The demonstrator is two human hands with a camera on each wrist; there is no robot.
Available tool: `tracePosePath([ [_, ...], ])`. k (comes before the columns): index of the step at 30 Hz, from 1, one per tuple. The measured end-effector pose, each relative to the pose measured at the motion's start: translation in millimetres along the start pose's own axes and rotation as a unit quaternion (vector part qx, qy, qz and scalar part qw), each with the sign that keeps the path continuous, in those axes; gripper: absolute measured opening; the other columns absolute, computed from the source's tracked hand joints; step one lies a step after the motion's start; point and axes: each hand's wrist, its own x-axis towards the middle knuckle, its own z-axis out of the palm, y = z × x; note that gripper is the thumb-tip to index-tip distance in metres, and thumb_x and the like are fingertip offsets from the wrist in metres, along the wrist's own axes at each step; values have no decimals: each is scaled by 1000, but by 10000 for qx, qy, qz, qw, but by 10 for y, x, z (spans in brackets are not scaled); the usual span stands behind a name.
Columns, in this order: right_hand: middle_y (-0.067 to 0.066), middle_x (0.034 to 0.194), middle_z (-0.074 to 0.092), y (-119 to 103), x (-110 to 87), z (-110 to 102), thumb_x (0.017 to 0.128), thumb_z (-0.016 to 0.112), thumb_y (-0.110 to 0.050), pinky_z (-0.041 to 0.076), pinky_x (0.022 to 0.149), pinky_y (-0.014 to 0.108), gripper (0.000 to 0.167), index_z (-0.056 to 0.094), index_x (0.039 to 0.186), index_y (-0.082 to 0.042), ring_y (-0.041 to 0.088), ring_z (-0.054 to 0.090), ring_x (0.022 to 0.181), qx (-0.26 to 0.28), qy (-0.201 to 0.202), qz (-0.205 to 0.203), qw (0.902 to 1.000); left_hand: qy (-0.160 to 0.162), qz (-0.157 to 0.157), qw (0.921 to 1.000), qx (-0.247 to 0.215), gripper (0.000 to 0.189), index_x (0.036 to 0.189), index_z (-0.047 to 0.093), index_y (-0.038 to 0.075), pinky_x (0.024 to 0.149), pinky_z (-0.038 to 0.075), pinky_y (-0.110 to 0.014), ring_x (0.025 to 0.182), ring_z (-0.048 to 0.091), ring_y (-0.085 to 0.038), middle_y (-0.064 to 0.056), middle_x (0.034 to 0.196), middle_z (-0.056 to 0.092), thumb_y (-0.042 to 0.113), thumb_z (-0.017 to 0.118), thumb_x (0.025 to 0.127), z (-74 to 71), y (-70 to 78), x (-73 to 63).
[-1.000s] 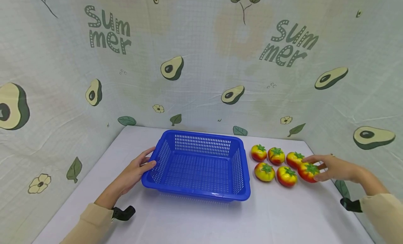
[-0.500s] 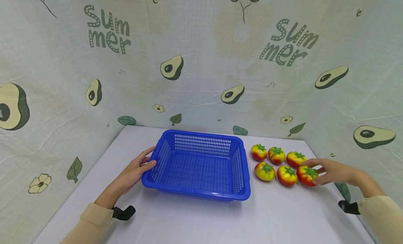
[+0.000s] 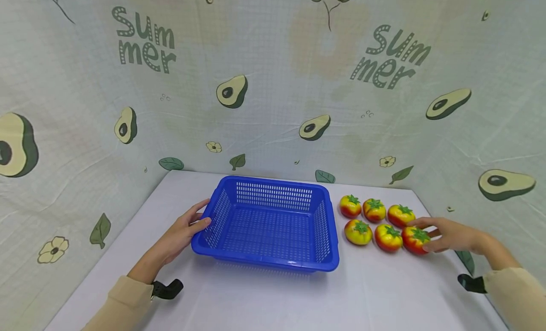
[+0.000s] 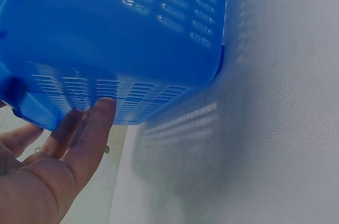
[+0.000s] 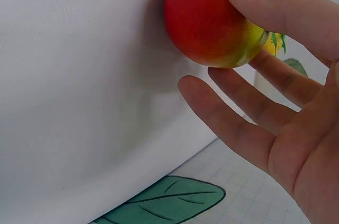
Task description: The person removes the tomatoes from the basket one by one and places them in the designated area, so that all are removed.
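A blue plastic basket (image 3: 273,226) with slotted walls stands in the middle of the table. My left hand (image 3: 185,234) grips its left side, thumb over the rim and fingers against the outer wall; in the left wrist view those fingers (image 4: 98,134) touch the slots. At the right, a red-and-yellow tomato (image 3: 414,241) with a green leafy top sits at the near right end of a group. My right hand (image 3: 452,236) holds it, the thumb on its near side and the other fingers around the far side. The right wrist view shows the thumb (image 5: 280,9) lying against this tomato (image 5: 206,17).
More tomatoes stand in two short rows between basket and right hand: a far-row tomato (image 3: 350,206), a near-row tomato (image 3: 358,232) and several others close together. The white table (image 3: 264,302) is bounded by a printed cloth (image 3: 273,84) at the back and sides.
My right hand has moved slightly left and toward me with the tomato, which now sits beside the near row. The left hand and basket have stayed in place.
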Motion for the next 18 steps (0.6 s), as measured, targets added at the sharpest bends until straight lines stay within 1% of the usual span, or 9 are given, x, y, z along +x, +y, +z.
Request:
tracePosePath([
  [2,44,152,39,0,0,3,94,82,-23,64,88,52,73,48,153,4,63,51,127,-101,21,-19,9999,1,-5,10000,-1,77,171,18,24,112,51,-53,139,52,-43,-27,161,37,40,60,109,-1,0,-2],
  [6,44,151,41,-8,2,1,96,80,-24,60,90,62,71,48,153,4,63,51,126,-385,74,-72,9992,22,-15,10000,20,77,171,18,24,113,51,-53,139,52,-43,-26,161,37,40,61,109,-1,4,-3],
  [9,42,151,43,-2,2,7,95,80,-25,57,92,67,71,49,153,3,62,52,126,-437,101,-63,9990,21,-16,10000,32,77,171,18,24,113,50,-54,140,51,-44,-26,162,36,40,61,109,-2,-1,-1],
  [13,40,151,45,14,3,23,94,82,-27,56,92,69,72,51,152,2,60,53,126,-367,116,-72,9992,33,-46,9999,110,77,171,19,25,114,48,-56,142,49,-46,-26,163,36,42,60,109,-9,-4,-3],
  [18,40,151,46,15,-4,33,93,82,-28,56,91,69,73,51,152,1,58,55,125,-333,149,-133,9992,81,-85,9993,345,76,171,20,26,115,47,-59,143,47,-46,-25,162,37,44,60,109,-19,-1,-7],
])
